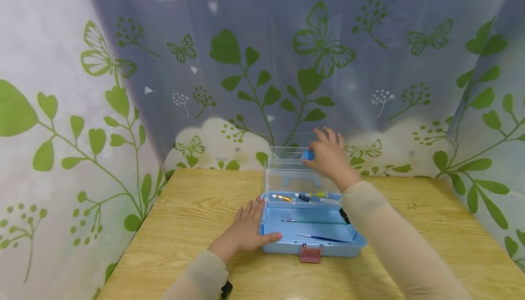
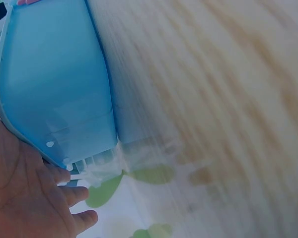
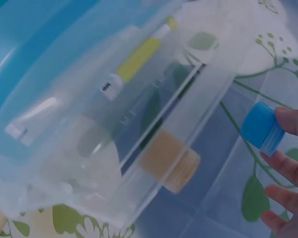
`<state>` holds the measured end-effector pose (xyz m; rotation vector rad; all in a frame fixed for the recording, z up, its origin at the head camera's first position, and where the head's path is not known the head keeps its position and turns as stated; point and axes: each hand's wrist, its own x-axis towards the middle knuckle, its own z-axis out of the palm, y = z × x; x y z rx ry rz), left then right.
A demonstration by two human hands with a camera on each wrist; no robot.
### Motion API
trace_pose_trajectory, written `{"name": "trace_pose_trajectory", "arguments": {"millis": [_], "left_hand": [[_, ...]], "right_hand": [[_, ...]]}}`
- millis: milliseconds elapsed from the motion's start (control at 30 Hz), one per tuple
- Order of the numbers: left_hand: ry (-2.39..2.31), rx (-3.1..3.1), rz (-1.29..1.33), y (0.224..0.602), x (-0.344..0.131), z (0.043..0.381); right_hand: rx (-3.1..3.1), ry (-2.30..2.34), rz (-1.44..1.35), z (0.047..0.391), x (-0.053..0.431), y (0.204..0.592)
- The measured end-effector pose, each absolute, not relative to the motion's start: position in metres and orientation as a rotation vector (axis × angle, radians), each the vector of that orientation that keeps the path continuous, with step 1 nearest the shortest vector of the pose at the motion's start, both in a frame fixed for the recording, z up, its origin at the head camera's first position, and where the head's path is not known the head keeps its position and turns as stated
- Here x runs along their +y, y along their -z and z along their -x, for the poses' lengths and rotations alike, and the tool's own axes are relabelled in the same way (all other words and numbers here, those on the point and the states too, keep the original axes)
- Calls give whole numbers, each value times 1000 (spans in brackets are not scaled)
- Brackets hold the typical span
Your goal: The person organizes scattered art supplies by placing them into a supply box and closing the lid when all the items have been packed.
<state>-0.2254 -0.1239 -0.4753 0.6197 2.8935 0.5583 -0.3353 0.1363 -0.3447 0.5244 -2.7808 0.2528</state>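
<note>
A light blue plastic box (image 1: pixel 283 248) stands open on the table, its clear folding trays (image 1: pixel 268 181) raised at the back. My left hand (image 1: pixel 246 227) lies against the box's left side, fingers spread and fairly straight, thumb over the front rim. Above the top clear tray, my right hand (image 1: pixel 330 154) pinches a small blue paint jar (image 3: pixel 260 124) between thumb and a fingertip; the other fingers stand free. A tan jar (image 3: pixel 169 161) sits in the clear tray in the right wrist view. Paint tubes (image 1: pixel 283 198) lie in a tray, and two thin paintbrushes (image 1: pixel 321 237) lie in the box.
A pink latch (image 1: pixel 311 254) hangs at the box's front. The wooden table (image 1: pixel 197 209) extends to both sides. Behind it hangs a patterned curtain (image 1: pixel 246 122) with green leaves and butterflies, close to the raised trays.
</note>
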Motion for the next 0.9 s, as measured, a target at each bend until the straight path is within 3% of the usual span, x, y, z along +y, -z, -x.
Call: {"name": "trace_pose_trajectory", "arguments": {"millis": [900], "left_hand": [[-552, 2898, -616, 478, -125, 227]], "right_hand": [[-2918, -324, -553, 348, 109, 376]]}}
